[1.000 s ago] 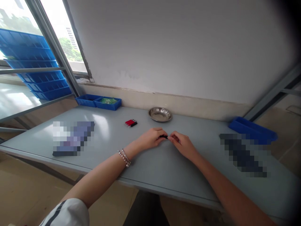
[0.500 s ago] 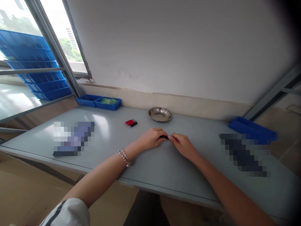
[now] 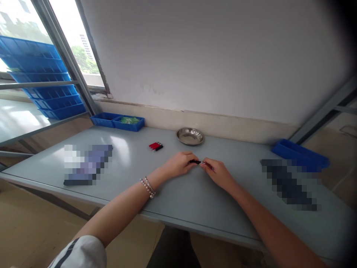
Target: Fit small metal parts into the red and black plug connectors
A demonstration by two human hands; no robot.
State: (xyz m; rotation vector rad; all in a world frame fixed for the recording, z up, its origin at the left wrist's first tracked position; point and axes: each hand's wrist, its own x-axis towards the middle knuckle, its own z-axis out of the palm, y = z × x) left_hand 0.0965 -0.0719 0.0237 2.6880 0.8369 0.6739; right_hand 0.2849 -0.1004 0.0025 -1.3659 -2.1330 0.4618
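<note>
Both grips pinch one small black piece (image 3: pixel 195 162): left hand (image 3: pixel 180 164), right hand (image 3: pixel 218 172). Three red-and-black pieces (image 3: pixel 155 146) wait left, seemingly untouched.

Hands (image 3: pixel 199 167) meeting mid-table (image 3: pixel 181 197), metal dish (image 3: pixel 190 135) behind them, small plugs (image 3: pixel 155 146) to its left.

- Two hands: left hand (image 3: pixel 180 163), right hand (image 3: pixel 219 172), both pinching one small black part (image 3: pixel 195 162).
- One steel dish (image 3: pixel 190 136).
- One small cluster of red and black parts (image 3: pixel 155 146); exact number unclear.
- Two small blue bins (image 3: pixel 117 121) side by side.
- One blue tray (image 3: pixel 299 152).
- One stack of blue trays (image 3: pixel 41 78).
</note>
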